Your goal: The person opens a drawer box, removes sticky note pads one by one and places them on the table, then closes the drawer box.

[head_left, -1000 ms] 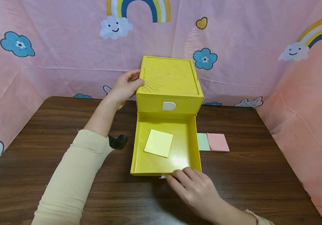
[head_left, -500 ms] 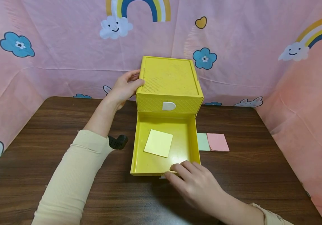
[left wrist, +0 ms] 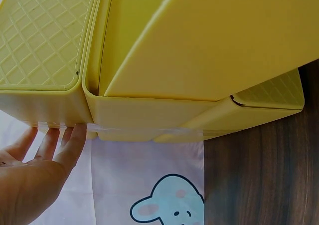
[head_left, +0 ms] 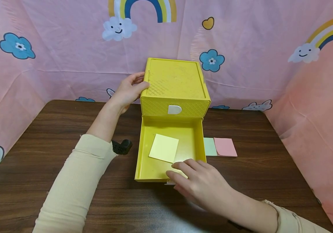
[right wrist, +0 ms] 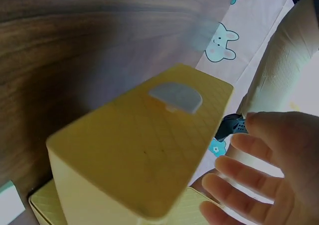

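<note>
A yellow plastic drawer cabinet (head_left: 173,79) stands near the table's back edge. One drawer (head_left: 155,171) below its top section is pulled out. A pale yellow sticky note pad (head_left: 164,148) lies in that drawer. My left hand (head_left: 128,91) steadies the cabinet's left side, thumb on the top edge; in the left wrist view the fingers (left wrist: 72,145) press the side wall. My right hand (head_left: 201,181) hovers over the drawer's front right corner with nothing in it. The right wrist view has its fingers spread beside the drawer front, away from the white handle (right wrist: 178,96).
A green sticky note pad (head_left: 210,147) and a pink one (head_left: 226,147) lie on the dark wooden table (head_left: 259,174) right of the drawer. The drawer partly covers the green pad. A patterned pink cloth (head_left: 82,42) hangs behind the table.
My right hand has let go of the drawer's handle and risen, its fingers loosening over the drawer front. The left hand, the drawer and the pads have stayed in place.
</note>
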Demonstrator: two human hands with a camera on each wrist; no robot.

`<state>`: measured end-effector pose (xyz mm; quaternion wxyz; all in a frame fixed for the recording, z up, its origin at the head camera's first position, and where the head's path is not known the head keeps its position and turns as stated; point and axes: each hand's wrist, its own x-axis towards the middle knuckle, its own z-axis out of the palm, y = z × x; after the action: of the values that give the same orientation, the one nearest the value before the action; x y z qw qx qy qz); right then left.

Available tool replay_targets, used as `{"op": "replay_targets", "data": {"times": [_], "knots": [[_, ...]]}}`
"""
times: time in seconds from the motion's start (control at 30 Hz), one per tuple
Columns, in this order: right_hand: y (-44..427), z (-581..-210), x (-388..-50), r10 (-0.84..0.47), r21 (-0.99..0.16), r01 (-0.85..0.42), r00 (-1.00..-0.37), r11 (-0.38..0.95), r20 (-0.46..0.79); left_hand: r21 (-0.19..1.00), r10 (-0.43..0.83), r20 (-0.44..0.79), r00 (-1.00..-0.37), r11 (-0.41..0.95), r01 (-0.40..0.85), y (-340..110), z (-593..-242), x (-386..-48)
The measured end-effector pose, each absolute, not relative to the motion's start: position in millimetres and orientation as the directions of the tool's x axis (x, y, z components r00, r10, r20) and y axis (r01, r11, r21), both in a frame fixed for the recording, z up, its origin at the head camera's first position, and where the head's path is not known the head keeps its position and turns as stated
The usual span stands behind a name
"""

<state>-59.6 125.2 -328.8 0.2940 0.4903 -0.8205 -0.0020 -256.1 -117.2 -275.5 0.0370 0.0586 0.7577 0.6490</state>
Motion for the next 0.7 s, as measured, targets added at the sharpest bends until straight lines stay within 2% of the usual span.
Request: {"op": "replay_targets", "data": {"times": [0.27, 0.7], "knots": [[124, -317, -64, -0.824, 0.264, -0.809, -0.406, 0.525, 0.395, 0.988, 0.141, 0.017, -0.990, 0.150, 0.038, -118, -275, -256], [119, -304, -73, -0.854, 0.289, -0.807, -0.451, 0.514, 0.259, 0.987, 0.152, 0.021, -0.988, 0.156, 0.045, -119, -276, -257]]}}
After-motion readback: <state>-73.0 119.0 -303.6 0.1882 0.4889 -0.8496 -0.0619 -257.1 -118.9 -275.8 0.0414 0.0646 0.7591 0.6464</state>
